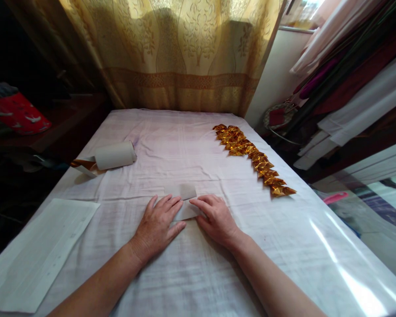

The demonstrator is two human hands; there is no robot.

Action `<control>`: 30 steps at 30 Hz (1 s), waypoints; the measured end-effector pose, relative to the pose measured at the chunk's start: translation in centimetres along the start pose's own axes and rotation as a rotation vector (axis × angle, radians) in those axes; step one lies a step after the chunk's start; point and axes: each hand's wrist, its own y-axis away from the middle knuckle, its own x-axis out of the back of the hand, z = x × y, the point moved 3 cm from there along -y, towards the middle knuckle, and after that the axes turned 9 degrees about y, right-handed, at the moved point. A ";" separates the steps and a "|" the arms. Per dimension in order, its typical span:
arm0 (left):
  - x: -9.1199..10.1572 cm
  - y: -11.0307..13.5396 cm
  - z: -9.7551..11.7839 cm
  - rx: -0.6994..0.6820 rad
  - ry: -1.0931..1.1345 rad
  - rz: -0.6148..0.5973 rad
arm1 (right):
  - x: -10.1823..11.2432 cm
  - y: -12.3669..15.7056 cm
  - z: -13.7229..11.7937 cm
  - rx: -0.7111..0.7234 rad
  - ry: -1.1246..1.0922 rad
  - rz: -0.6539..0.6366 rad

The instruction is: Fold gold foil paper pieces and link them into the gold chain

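Note:
A small pale paper sheet lies on the white cloth of the table, partly folded. My left hand lies flat on its lower left part, fingers stretched out. My right hand presses the sheet's right side, fingers extended and close together. Neither hand grips anything. A row of several folded gold foil pieces runs diagonally along the right side of the table, beyond my right hand.
A white paper roll with a gold foil end lies at the left. A large white sheet overhangs the near left corner. A gold curtain hangs behind. Fabric rolls lean at the right.

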 end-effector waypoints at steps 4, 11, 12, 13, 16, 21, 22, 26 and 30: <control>0.0 0.0 0.0 -0.011 -0.006 0.013 | 0.5 -0.2 -0.4 0.018 0.161 -0.053; 0.3 -0.1 0.4 -0.028 -0.017 0.024 | 1.0 -0.2 -0.8 0.122 0.250 -0.059; 0.4 0.0 0.4 -0.031 -0.015 0.027 | 1.0 -0.2 -0.9 0.142 0.233 -0.072; 0.4 0.0 0.5 -0.035 -0.014 0.030 | 1.0 -0.3 -0.9 0.157 0.213 -0.088; 0.5 0.0 0.5 -0.048 -0.010 0.041 | 1.2 -0.4 -1.0 0.165 0.158 -0.118; 1.3 -0.1 -0.1 -0.071 0.078 0.060 | 1.3 -0.5 -1.0 0.128 0.097 -0.127; 1.5 -0.2 -0.4 -0.073 0.102 0.062 | 1.2 -0.5 -0.9 0.121 0.085 -0.127; 2.1 -0.5 -1.3 -0.048 0.163 0.085 | 0.8 -0.7 -0.4 0.085 0.026 -0.104; 2.2 -0.7 -1.8 -0.015 0.186 0.137 | 0.2 -1.1 0.6 0.036 -0.068 -0.062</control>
